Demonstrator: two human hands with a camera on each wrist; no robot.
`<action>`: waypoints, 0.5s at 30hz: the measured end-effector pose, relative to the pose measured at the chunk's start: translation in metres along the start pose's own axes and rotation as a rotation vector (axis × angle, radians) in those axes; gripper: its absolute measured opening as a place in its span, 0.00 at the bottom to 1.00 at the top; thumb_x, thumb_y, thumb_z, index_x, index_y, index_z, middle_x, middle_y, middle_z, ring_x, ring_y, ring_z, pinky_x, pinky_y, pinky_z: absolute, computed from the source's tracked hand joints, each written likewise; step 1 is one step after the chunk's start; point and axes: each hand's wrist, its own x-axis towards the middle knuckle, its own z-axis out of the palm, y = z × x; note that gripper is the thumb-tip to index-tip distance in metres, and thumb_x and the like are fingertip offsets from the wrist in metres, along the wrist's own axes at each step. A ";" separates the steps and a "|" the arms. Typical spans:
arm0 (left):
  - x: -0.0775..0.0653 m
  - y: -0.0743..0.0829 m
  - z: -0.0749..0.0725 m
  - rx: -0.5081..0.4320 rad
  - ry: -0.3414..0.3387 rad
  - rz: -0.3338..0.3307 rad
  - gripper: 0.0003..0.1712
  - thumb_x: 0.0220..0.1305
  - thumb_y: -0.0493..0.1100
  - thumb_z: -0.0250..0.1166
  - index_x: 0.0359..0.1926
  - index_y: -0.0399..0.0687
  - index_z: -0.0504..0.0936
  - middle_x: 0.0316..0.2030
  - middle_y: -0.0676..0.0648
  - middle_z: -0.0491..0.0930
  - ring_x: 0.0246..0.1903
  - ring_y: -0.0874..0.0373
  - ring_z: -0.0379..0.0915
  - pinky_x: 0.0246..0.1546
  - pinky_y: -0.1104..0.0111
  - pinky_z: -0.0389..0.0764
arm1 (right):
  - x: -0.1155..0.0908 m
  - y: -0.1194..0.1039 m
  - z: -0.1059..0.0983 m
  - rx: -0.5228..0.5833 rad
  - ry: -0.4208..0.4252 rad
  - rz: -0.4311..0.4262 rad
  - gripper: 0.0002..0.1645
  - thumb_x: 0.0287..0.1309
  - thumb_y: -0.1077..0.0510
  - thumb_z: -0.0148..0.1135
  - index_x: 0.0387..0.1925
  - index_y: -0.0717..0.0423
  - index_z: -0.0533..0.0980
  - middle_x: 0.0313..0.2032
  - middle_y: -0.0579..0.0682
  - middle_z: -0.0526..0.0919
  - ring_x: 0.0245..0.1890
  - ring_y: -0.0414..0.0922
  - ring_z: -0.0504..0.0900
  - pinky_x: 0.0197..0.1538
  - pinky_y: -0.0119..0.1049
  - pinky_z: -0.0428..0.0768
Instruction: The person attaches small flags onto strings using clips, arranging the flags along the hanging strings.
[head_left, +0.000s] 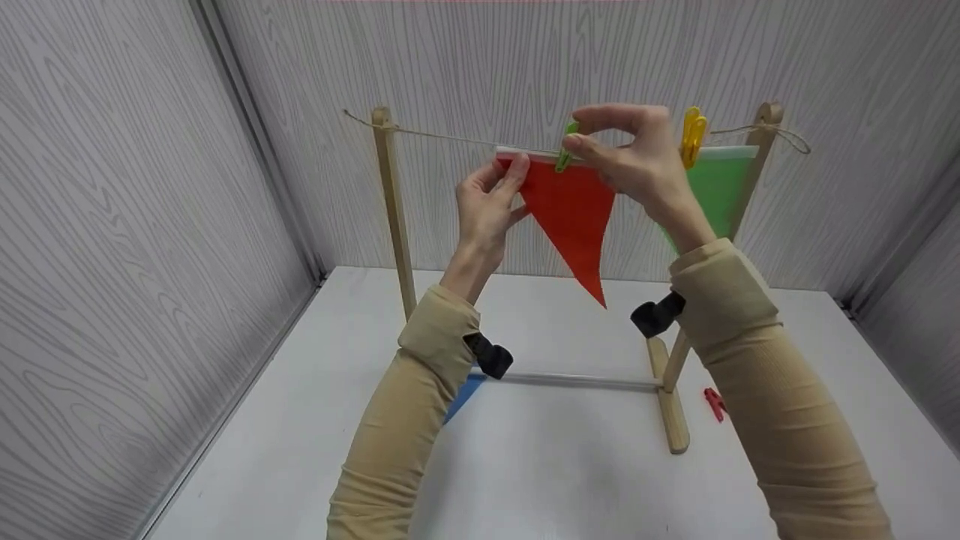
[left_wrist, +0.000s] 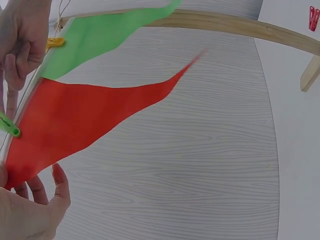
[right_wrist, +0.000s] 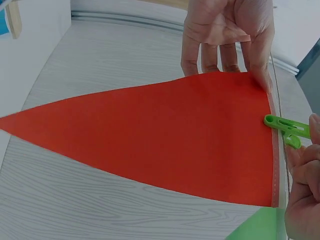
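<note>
A red triangular pennant [head_left: 571, 210] hangs point down along a string [head_left: 442, 136], its white top edge against the string. My left hand [head_left: 486, 201] pinches the pennant's upper left corner between thumb and fingers. With thumb and forefinger, my right hand [head_left: 637, 154] pinches a green clothespin [head_left: 564, 150]. In the right wrist view the clothespin [right_wrist: 285, 127] straddles the pennant's top edge near its middle. To the right, a green pennant [head_left: 720, 187] hangs from the same string, with yellow clothespins [head_left: 693, 136] on its top edge.
Wooden posts [head_left: 394, 217] hold the string at both ends, the right one on a wooden foot [head_left: 670, 405]. A clear rod [head_left: 570, 379] runs low between them. A blue piece [head_left: 466, 394] lies partly behind my left sleeve, and a red clothespin [head_left: 714, 403] lies beside my right sleeve.
</note>
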 end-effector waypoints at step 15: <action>-0.003 -0.002 -0.009 -0.026 -0.008 -0.006 0.18 0.68 0.38 0.66 0.56 0.36 0.80 0.50 0.41 0.83 0.49 0.53 0.82 0.53 0.54 0.85 | -0.004 0.005 -0.004 0.164 -0.072 0.010 0.25 0.62 0.57 0.69 0.59 0.61 0.79 0.47 0.52 0.84 0.13 0.37 0.62 0.19 0.24 0.67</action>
